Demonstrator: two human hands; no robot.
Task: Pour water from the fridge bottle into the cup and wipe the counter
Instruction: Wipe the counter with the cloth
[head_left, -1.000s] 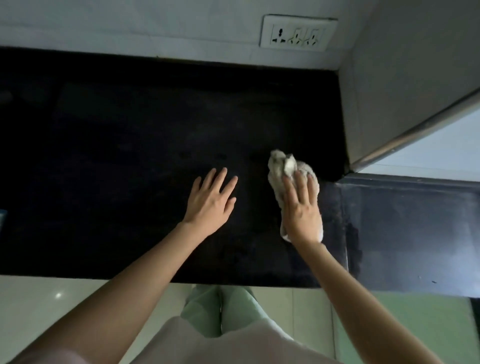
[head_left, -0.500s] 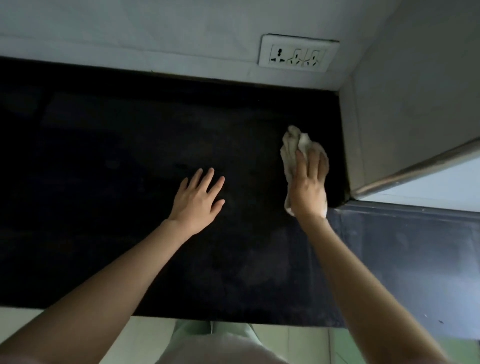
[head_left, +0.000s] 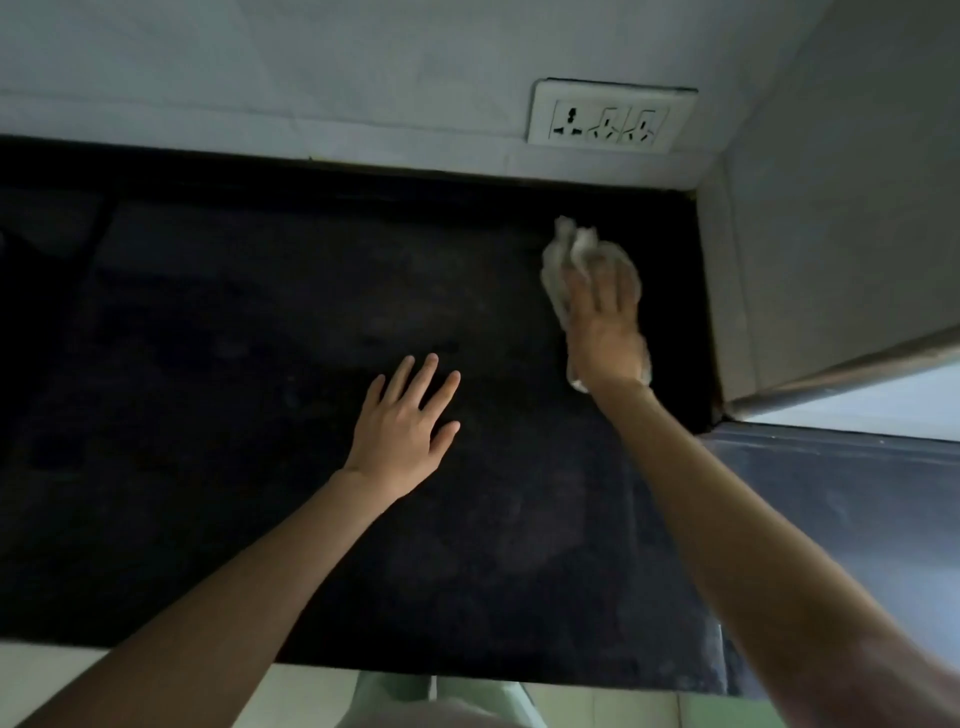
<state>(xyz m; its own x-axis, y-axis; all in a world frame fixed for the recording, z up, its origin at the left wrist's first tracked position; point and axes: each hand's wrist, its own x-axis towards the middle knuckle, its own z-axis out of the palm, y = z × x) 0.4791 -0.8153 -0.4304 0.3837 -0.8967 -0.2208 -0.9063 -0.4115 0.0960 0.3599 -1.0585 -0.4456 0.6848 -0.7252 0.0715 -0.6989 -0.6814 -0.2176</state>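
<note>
A black stone counter (head_left: 234, 389) fills the middle of the head view. My right hand (head_left: 605, 327) lies flat, fingers straight, on a crumpled white cloth (head_left: 569, 249) and presses it onto the counter near the far right corner. The cloth sticks out beyond my fingertips and under my wrist. My left hand (head_left: 402, 431) rests palm down on the counter at the centre, fingers spread, holding nothing. No bottle or cup is in view.
A white wall with a socket plate (head_left: 608, 117) runs behind the counter. A grey side wall (head_left: 831, 234) closes the right end. A lower dark ledge (head_left: 841, 519) sits at the right, below a metal-edged frame.
My right hand has slid the cloth away from me, toward the back wall and right corner. My left hand has stayed flat on the counter.
</note>
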